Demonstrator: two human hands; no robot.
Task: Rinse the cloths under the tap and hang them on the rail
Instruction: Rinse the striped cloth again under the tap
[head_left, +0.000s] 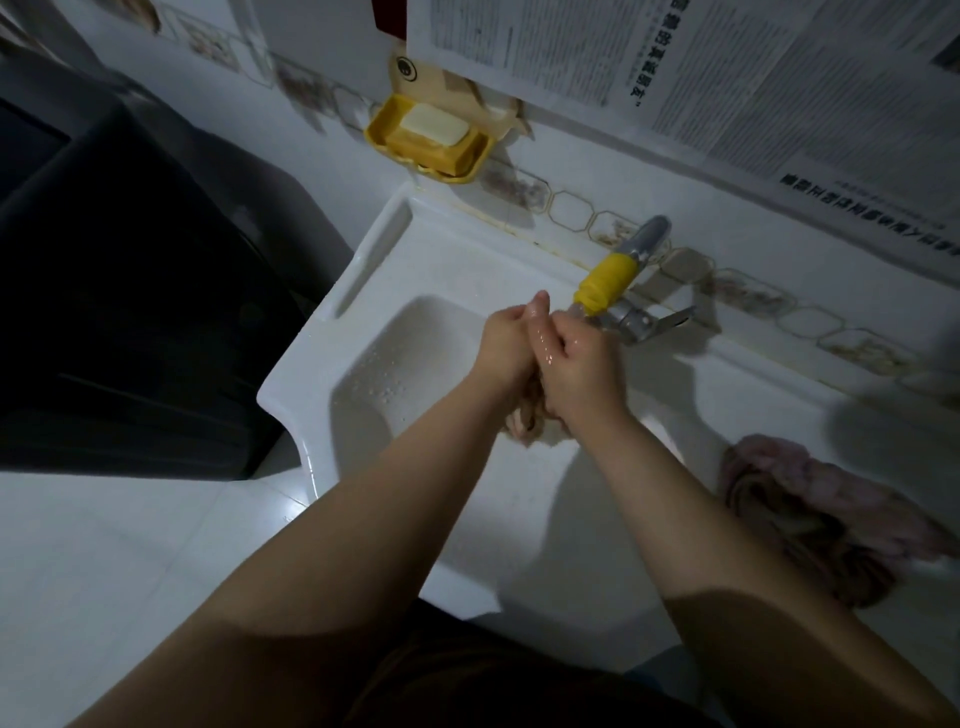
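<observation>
A twisted wet pinkish-brown cloth (527, 423) hangs down over the white sink (363, 332). My left hand (506, 345) and my right hand (584, 366) grip it together, pressed side by side just below the tap's yellow nozzle (605, 280). Both hands glisten with water. The metal tap (647, 236) sticks out from the tiled wall. More pink and brown cloths (810, 519) lie in a heap on the sink's right ledge. No rail is in view.
A yellow soap dish (379, 132) with a white bar of soap (434, 124) hangs on the wall at the upper left. Newspaper sheets (727, 67) cover the wall above. A dark appliance (130, 286) stands left of the sink.
</observation>
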